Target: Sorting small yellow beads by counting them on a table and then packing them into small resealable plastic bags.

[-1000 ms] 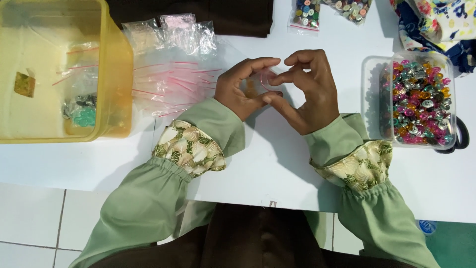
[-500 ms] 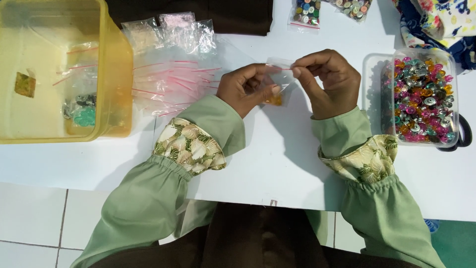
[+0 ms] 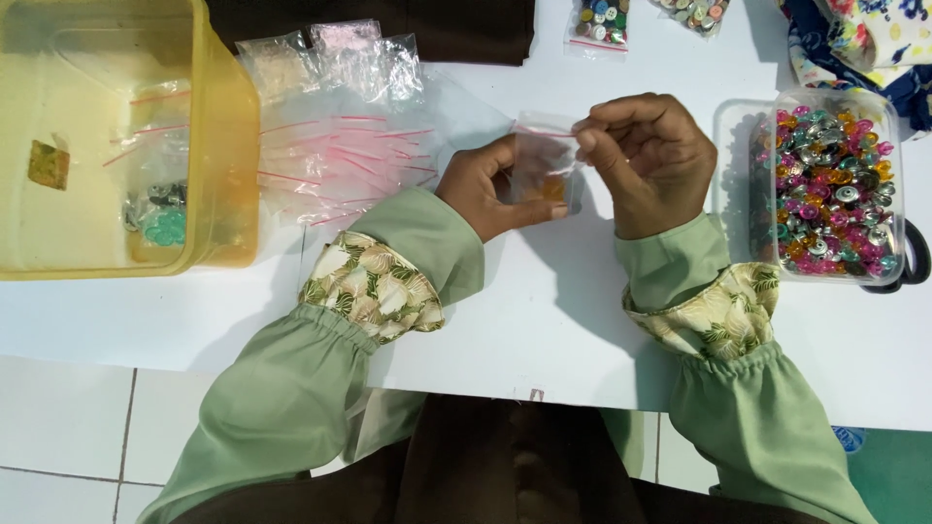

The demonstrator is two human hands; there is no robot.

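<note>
A small clear zip bag [image 3: 544, 160] with a few orange-yellow pieces at its bottom is held upright above the white table [image 3: 544, 320]. My left hand [image 3: 490, 189] grips the bag's left side and lower edge. My right hand [image 3: 646, 160] pinches the bag's top right corner between thumb and fingers. Both arms wear green sleeves with leaf-patterned cuffs.
A pile of clear zip bags with red seals [image 3: 330, 146] lies left of my hands. A yellow plastic tub [image 3: 228, 146] stands at far left. A clear box of colourful buttons [image 3: 835, 184] sits at right. Two small filled bags [image 3: 597, 24] lie at the top edge.
My hands were pressed together low on the table; they have since lifted and parted, and the small bag is now held up between them.
</note>
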